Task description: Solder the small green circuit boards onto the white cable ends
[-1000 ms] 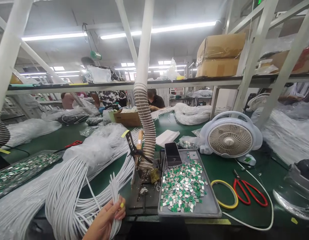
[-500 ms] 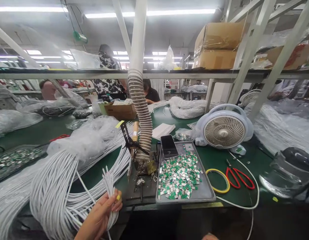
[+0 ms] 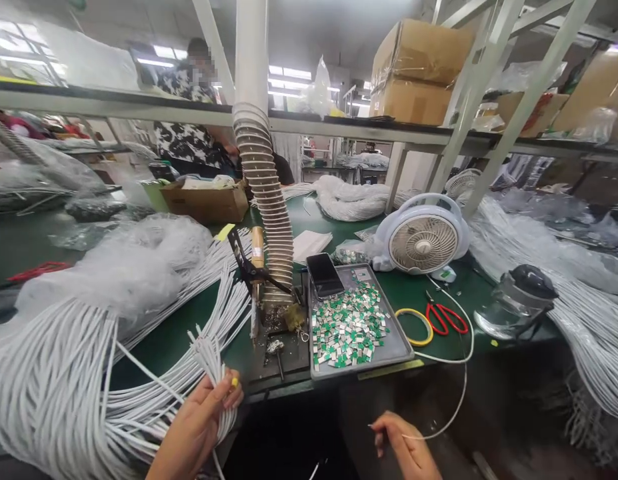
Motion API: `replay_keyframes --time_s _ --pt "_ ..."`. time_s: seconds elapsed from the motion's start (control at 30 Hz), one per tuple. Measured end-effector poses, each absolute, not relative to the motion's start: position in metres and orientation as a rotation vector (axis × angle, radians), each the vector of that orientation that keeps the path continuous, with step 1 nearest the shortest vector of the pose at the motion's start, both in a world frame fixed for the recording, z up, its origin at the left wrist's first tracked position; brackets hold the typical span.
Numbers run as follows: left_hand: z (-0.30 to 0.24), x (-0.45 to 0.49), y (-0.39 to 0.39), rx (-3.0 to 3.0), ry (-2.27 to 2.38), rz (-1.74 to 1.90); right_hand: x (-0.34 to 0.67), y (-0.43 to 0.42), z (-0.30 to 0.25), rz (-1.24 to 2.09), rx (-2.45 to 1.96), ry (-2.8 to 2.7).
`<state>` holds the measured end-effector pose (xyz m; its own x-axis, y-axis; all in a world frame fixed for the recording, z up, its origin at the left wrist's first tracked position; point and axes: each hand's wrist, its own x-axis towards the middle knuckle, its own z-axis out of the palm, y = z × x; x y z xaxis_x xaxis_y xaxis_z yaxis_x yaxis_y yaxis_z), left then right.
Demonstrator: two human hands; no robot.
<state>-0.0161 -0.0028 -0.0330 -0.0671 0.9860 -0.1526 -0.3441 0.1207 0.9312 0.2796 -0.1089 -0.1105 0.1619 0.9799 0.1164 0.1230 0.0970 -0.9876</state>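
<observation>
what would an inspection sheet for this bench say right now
surface: green table, crowded.
job's things: cable bundle gripped by left hand; single white cable pinched by right hand.
clutter: tray of green and silver parts, phone, red scissors, yellow ring, glass jar.
grippers: both hands closed, right hand below the table edge.
cables: white coils heaped left and right.
surroundings: fume hose, desk fan, cardboard boxes overhead, a person beyond.

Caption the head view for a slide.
Left hand grips a bunch of white cables; right hand pinches a single cable below the bench.
</observation>
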Motion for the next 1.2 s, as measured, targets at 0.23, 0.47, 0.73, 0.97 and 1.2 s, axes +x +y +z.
replay_keyframes --time_s 0.23,0.47,0.73,0.97,1.2 --pt "-0.036 -0.016 -0.004 0.805 1.071 1.299 0.265 -0.095 -0.077 0.800 -1.182 -1.424" --pt "-0.036 -0.015 -0.003 0.802 1.082 1.246 0.258 -0.076 -0.031 0.518 -1.177 -1.573" --pt "-0.041 -0.014 -0.006 0.831 1.121 1.221 0.247 -0.005 -0.004 0.068 -1.523 -1.931" --pt "-0.039 -0.018 -0.007 0.866 1.120 1.149 0.244 0.036 -0.008 0.011 -1.712 -2.093" --pt "-0.033 -0.016 -0.011 0.836 1.139 1.120 0.245 0.037 -0.015 -0.040 -1.789 -2.168"
